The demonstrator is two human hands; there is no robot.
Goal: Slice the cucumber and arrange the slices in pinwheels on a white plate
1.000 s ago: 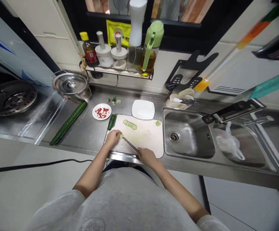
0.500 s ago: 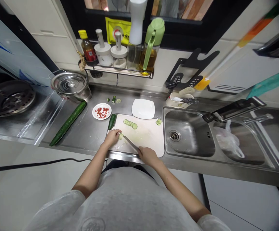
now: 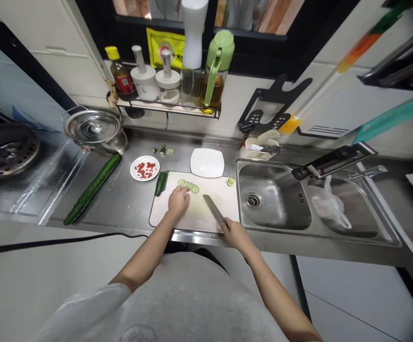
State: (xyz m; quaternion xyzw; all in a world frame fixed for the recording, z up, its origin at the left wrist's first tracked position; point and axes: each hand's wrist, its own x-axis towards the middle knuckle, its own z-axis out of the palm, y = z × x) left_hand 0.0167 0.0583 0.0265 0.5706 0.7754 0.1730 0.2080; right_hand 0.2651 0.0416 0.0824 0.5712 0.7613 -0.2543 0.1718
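Steel counter (image 3: 128,202): on a white board (image 3: 224,192), the left hand (image 3: 178,200) is resting against the cucumber slices (image 3: 189,185) (whether it is pinching one is unclear), while the right hand (image 3: 235,232) is clasping a knife (image 3: 213,211). Pointing the blade away from the fingers seems wise.

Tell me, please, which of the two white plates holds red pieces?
The round plate, left of the cutting board; the square plate is bare.

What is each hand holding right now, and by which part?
The right hand holds a knife by its handle, blade over the cutting board. The left hand rests at the cucumber slices; whether it grips one cannot be told.
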